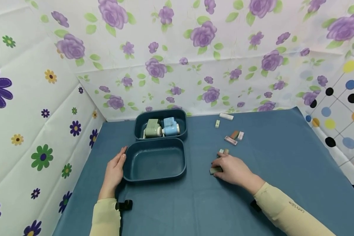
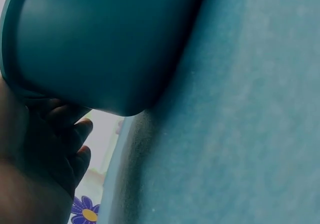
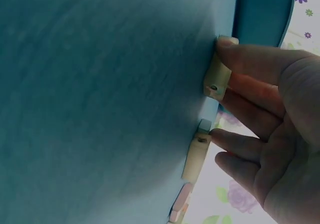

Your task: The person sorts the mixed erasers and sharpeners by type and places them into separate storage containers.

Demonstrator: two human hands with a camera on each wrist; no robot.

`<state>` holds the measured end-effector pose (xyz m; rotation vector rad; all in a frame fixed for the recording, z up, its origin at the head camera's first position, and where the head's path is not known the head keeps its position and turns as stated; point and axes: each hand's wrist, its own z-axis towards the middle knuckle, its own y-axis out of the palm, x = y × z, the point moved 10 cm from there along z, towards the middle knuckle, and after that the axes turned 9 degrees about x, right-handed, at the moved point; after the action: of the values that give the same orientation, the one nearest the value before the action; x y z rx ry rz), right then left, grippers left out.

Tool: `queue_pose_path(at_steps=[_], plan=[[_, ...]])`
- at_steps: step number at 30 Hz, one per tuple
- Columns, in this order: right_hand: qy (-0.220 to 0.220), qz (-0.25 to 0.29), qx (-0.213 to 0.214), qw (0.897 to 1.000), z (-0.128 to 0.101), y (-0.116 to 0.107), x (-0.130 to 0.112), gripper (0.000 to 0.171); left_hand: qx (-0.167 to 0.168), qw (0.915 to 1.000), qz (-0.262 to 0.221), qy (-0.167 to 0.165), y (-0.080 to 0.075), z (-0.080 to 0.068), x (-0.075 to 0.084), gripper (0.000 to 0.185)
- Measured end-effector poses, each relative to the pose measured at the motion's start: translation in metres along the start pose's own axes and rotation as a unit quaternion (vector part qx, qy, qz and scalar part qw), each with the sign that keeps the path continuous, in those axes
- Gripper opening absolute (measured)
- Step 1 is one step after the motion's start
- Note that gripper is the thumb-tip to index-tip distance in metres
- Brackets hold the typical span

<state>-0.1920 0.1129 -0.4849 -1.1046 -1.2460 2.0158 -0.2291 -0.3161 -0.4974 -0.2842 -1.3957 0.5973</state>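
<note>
My right hand (image 1: pixel 232 168) pinches a small greenish eraser (image 1: pixel 214 170) between thumb and fingers, low over the blue cloth; its pale body (image 3: pixel 218 76) shows in the right wrist view. Just beyond these fingertips lie more small erasers (image 1: pixel 226 151), partly covered by the hand. Against the left end of a dark teal bin (image 1: pixel 156 179) rests my left hand (image 1: pixel 114 170), its fingers along the outer wall and its thumb near the rim. The left wrist view shows the bin's side wall (image 2: pixel 95 44) with some fingers behind it. No contents show in this bin.
Behind it stands a second teal bin (image 1: pixel 185 126) holding a green crank sharpener (image 1: pixel 152 128) and a blue crank sharpener (image 1: pixel 171 126). Farther right lie a pink eraser (image 1: pixel 230 140), a brown one (image 1: pixel 234 134) and a white one (image 1: pixel 226 116). Flowered sheets (image 1: pixel 194 65) border the table.
</note>
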Motion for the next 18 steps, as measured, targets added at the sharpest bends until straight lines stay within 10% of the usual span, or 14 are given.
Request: queue_pose_path(at_steps=[18], plan=[[0.043,0.065,-0.025,0.997,0.002,0.003,0.012,0.022,-0.011,0.9996,0.025,-0.003,0.001,0.001,0.003,0.053]])
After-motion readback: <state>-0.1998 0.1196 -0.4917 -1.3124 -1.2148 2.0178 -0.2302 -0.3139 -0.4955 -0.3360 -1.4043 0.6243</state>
